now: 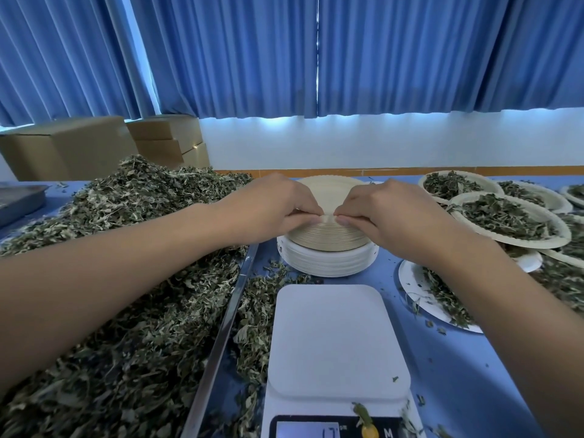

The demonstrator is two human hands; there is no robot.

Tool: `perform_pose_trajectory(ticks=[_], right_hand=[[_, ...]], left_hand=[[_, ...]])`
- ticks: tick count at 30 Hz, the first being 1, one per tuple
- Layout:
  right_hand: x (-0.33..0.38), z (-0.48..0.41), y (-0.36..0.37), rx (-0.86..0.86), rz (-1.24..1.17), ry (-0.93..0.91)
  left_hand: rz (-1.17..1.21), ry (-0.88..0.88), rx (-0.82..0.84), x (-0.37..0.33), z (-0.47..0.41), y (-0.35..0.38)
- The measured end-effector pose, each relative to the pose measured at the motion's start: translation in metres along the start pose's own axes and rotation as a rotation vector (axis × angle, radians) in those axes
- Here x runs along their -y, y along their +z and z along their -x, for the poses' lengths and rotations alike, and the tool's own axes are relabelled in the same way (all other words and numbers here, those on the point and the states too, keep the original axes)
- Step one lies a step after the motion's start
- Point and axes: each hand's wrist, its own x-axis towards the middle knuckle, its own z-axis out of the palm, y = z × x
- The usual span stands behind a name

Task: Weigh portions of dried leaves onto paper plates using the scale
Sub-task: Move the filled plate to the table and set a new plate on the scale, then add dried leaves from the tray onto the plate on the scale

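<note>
Progress stands partway through the batch. Several filled plates [505, 216] lie overlapping at the right of the bench [458, 358], each carrying a portion of leaves. One white plate [410, 279] nearer the scale [338, 336] holds only a thin scatter. The scale platform is bare, so no portion is on it now. Its display [308, 429] is lit, but the reading is cut off.

Both hands work at the stack of paper plates [325, 248] just beyond the scale. The left hand [278, 207] and right hand [388, 213] each pinch the near rim of the top plate [328, 191], fingertips close together, apparently to separate one plate.

The pile of dried leaves [126, 248] fills the metal tray [230, 314] on the left, with loose leaves spilled beside it.

Judged outstanding: free the plate, set it on the scale, load leaves to weight, repeat.
</note>
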Motion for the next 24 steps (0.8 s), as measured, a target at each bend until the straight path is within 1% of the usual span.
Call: perform_pose_trajectory(ticks=[8,14,18,21,24], right_hand=[[-0.001,-0.002,-0.004,-0.094,0.001,-0.038],[-0.001,-0.001,-0.004,-0.171,0.013,-0.031],[0.002,0.0,-0.004,-0.208,0.018,-0.042],[0.006,-0.001,-0.005,-0.242,0.037,-0.035],[0.01,0.0,-0.011,-0.256,0.047,-0.053]], left_hand=[[-0.013,0.032,-0.101,-0.003,-0.002,-0.009],[-0.196,0.117,-0.124,-0.006,-0.002,-0.015],[-0.154,0.093,-0.097,-0.009,-0.002,-0.018],[-0.174,0.028,-0.048,-0.009,-0.003,-0.018],[-0.108,-0.01,-0.087,-0.01,-0.002,-0.018]])
